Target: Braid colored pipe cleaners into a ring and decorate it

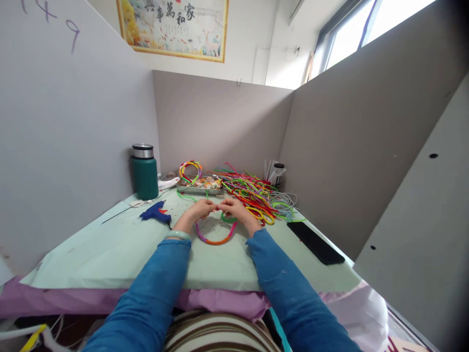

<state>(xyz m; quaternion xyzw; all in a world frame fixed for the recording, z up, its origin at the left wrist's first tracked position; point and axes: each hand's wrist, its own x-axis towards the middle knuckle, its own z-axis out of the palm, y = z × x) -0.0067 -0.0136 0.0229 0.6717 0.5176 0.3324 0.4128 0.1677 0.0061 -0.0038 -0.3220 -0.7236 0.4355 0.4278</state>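
A headband [216, 242] wrapped in purple, orange and pink pipe cleaner curves towards me over the table, below my hands. My left hand [201, 209] is closed in a pinch at its far side, the fingertips on a small red bit. Meeting it there, my right hand [234, 209] pinches the same red spot with thumb and finger. A green stretch [228, 219] shows under the right hand. Fingers and wrists hide parts of the band, so I cannot tell how its far ends lie.
Left lies a blue glue gun [157, 212], with a green flask [144, 172] behind it. Finished-looking headbands [190, 172] lean at a metal tray [201, 191] of small pieces. Many pipe cleaners [252, 190] are heaped back right. A black phone-like slab [315, 243] lies right. Grey partitions [223, 117] enclose the table.
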